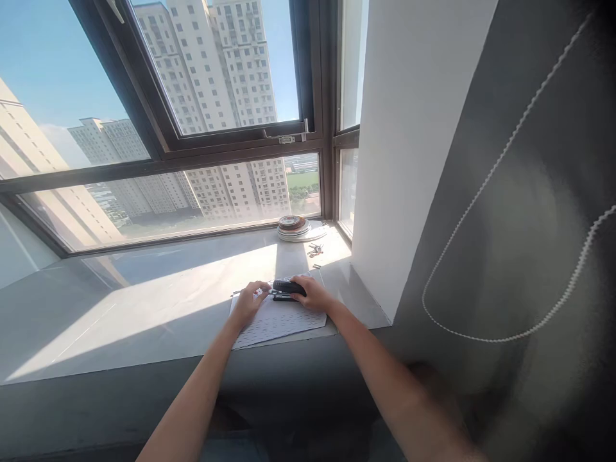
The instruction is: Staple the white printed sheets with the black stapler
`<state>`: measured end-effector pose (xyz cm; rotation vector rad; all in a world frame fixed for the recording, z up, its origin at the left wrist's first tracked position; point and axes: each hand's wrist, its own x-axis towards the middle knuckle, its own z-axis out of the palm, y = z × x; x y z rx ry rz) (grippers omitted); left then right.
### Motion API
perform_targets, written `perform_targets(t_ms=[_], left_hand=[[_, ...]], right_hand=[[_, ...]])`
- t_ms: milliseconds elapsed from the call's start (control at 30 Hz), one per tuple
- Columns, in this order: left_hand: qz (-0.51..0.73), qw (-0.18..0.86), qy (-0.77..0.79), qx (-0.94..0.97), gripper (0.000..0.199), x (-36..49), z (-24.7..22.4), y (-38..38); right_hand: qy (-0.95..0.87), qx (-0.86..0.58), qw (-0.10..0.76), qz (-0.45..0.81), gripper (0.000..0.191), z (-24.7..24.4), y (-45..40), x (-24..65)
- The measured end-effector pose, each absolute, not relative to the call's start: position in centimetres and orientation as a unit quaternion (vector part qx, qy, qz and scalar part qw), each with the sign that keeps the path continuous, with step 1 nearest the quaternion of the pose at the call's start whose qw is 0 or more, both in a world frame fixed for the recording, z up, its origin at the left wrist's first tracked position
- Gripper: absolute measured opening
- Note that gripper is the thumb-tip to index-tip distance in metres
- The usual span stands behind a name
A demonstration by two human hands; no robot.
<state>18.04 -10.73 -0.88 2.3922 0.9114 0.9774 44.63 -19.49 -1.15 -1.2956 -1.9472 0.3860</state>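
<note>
My right hand (312,294) grips a black stapler (287,287) from its right end, thumb and fingers wrapped round it. A gap shows between the stapler's upper and lower parts. My left hand (249,303) is at the stapler's left end, with thumb and fingertips pinched together. Whatever lies between those fingertips is too small to make out. Beneath both hands, printed paper sheets (279,322) lie on the windowsill (158,301), close to its front edge.
Stacked round plates or lids (294,228) stand at the back right of the sill by the window frame. In front of them lie small metal items (316,249), perhaps keys. A white wall (409,128) bounds the right side, where a beaded cord (481,339) hangs.
</note>
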Motion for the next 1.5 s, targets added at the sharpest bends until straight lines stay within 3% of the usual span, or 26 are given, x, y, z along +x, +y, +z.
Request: perform_targets(t_ms=[333,767,1100,1300,1500], left_hand=[[0.356,0.233,0.342,0.838,0.017,18.0,-1.1,-10.5],[0.37,0.159,0.34,0.85,0.024,17.1,-1.8,-12.6],[0.391,0.194,0.335,0.835,0.021,17.7,-0.8,-13.3],[0.39,0.237,0.457,0.764,0.041,16.7,-1.6,-12.6],[0.391,0.257,0.461,0.754,0.036,17.7,-1.4,-13.8]], right_hand=[[-0.765,-0.491,0.386,0.156,0.03,-1.4,-19.3,44.7],[-0.779,-0.475,0.369,0.176,0.03,-1.1,-19.4,44.7],[-0.775,-0.465,0.381,0.195,0.027,-1.3,-19.3,44.7],[-0.776,-0.475,0.366,0.197,0.027,-1.1,-19.4,44.7],[-0.777,-0.463,0.384,0.186,0.028,-1.5,-19.1,44.7]])
